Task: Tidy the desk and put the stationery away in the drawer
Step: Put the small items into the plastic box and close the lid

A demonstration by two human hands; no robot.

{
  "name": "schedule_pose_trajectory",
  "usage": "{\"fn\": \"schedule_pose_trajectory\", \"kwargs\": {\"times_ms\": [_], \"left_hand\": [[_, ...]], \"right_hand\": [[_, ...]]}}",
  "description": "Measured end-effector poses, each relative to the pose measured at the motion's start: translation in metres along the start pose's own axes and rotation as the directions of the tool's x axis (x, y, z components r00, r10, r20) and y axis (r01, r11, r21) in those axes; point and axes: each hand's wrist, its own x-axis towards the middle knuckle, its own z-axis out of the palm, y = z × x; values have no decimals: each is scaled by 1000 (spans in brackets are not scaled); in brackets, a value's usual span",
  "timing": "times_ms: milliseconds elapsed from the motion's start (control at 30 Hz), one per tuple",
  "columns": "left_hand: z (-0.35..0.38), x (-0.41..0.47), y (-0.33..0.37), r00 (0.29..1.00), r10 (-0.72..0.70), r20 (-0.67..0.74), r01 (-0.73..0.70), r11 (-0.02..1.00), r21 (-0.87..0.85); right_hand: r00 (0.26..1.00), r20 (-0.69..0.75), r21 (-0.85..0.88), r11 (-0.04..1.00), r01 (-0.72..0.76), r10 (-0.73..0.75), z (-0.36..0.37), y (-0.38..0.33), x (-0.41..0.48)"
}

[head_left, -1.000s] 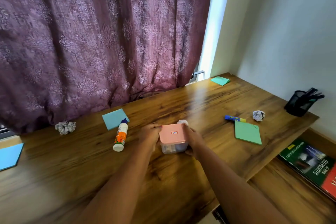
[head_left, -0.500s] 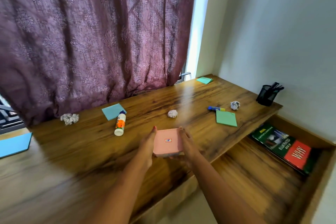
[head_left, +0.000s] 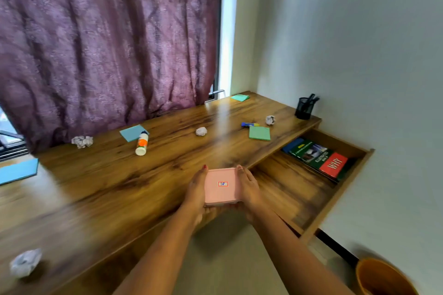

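A small clear box with a pink lid (head_left: 222,185) is held between both hands above the desk's front edge. My left hand (head_left: 196,191) grips its left side and my right hand (head_left: 249,189) grips its right side. The open wooden drawer (head_left: 291,189) lies just to the right of the box, with books (head_left: 318,157) at its far end. On the wooden desk (head_left: 119,184) lie a glue bottle (head_left: 142,143), a blue and yellow marker (head_left: 250,124), a green notepad (head_left: 259,132), a blue notepad (head_left: 132,132) and a small green note (head_left: 239,97).
Crumpled paper balls lie on the desk, one at the back left (head_left: 82,141), one in the middle (head_left: 201,131), one on the right (head_left: 270,120), one at the front left (head_left: 25,263). A black pen holder (head_left: 305,108) stands by the wall. An orange bin (head_left: 383,278) sits on the floor. Blue paper (head_left: 18,170) lies far left.
Both hands lifted the pink-lidded box off the desk and drew it back toward the front edge and the drawer. The view pulled back, showing the open drawer and the bin.
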Motion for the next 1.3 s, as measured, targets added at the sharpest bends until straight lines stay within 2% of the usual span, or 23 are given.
{"fn": "schedule_pose_trajectory", "kwargs": {"times_ms": [233, 633, 733, 900, 1033, 1300], "left_hand": [[77, -25, -30, 999, 17, 37, -18, 999, 30], [245, 0, -96, 995, -100, -13, 98, 985, -145], [262, 7, -107, 994, -106, 20, 108, 978, -179], [268, 23, -114, 996, -92, -14, 87, 975, -204], [271, 46, -130, 990, -135, -26, 127, 970, -207], [278, 106, -154, 978, -198, -60, 184, 967, -177]], "right_hand": [[998, -14, -34, 998, 59, -60, -79, -38, -32], [997, -61, -185, 981, -57, 47, -269, -69, 8], [997, -65, -220, 974, -60, 47, -295, -75, 23], [997, -31, -293, 953, -75, 69, -313, -69, 61], [995, -54, -357, 929, -102, 88, -323, -51, 94], [984, -72, -543, 821, -175, 162, -343, -22, 168]]}}
